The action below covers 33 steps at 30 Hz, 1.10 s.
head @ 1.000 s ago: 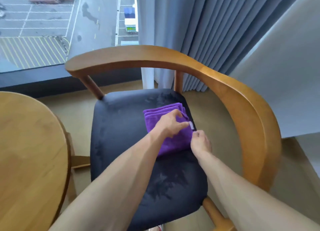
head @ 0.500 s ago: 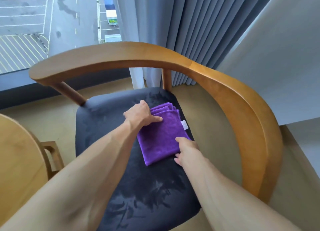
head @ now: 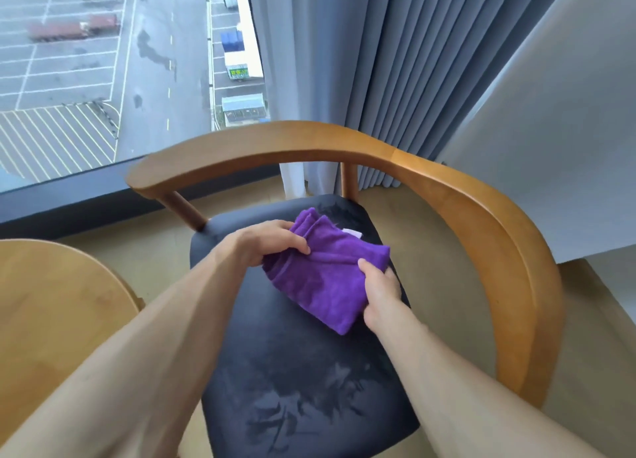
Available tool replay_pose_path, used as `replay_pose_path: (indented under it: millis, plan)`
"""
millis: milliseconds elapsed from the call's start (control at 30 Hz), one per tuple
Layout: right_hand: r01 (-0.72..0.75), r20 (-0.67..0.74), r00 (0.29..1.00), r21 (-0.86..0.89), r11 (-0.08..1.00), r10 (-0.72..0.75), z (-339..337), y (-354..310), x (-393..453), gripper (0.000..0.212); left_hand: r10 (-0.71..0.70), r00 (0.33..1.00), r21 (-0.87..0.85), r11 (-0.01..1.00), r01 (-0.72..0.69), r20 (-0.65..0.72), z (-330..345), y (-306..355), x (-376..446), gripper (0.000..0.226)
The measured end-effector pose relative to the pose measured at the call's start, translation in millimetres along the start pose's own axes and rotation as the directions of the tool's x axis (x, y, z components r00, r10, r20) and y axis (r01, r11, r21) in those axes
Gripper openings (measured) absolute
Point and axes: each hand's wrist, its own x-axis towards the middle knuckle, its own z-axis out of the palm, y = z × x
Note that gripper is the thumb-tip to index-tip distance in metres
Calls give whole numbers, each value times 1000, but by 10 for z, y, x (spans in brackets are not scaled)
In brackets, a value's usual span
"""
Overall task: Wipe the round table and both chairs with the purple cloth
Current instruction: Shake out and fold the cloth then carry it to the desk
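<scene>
Seen from head height, looking down on a wooden armchair (head: 447,196) with a dark padded seat (head: 292,371), set beside a tall window (head: 103,62) and grey curtains (head: 361,79). Folded purple cloth (head: 327,282) held just above the far half of the seat, caught between both hands. Left hand (head: 261,244) gripping the cloth's left edge, fingers (head: 296,242) curled over the top and closed on the fabric. Right hand (head: 380,292) pinching the right side, thumb on top, remaining fingers hidden beneath. Cloth bunched slightly and sagging toward the near corner, probably being refolded or turned to a cleaner face rather than pressed flat for wiping. White label (head: 352,233) peeking out at the far edge. Darker smeared patches on the near part of the seat, likely damp traces of wiping. Edge of the round wooden counter (head: 62,302) at lower left, bare, close to the chair. Curved backrest and armrest untouched by either hand.
</scene>
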Motion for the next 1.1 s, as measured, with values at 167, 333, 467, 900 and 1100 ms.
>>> replay_pose_path:
  millis: [167, 333, 467, 900, 1100]
  plan:
    - [136, 199, 975, -190, 972, -98, 179, -736, -654, 61, 50, 995, -353, 932, -77, -85, -196, 119, -956, 31]
    - [237, 447, 872, -30, 971, -199, 124, -1426, -1643, 54, 182, 965, -537, 804, -256, -187, -170, 415, -2176, 41]
    - [348, 637, 721, 7, 937, -273, -263, -1697, -2718, 43, 279, 902, -467, 782, -413, -331, -1, 669, -3296, 34]
    - [857, 402, 440, 77, 509, -803, -2119, -2068, -5079, 21, 654, 706, -388, 598, -702, -271, 1204, 1458, -5343, 26]
    - [928, 111, 370, -79, 363, -922, -3000, -1918, -5710, 29, 743, 663, -375, 592, -713, -89, 1875, 1904, -5765, 17]
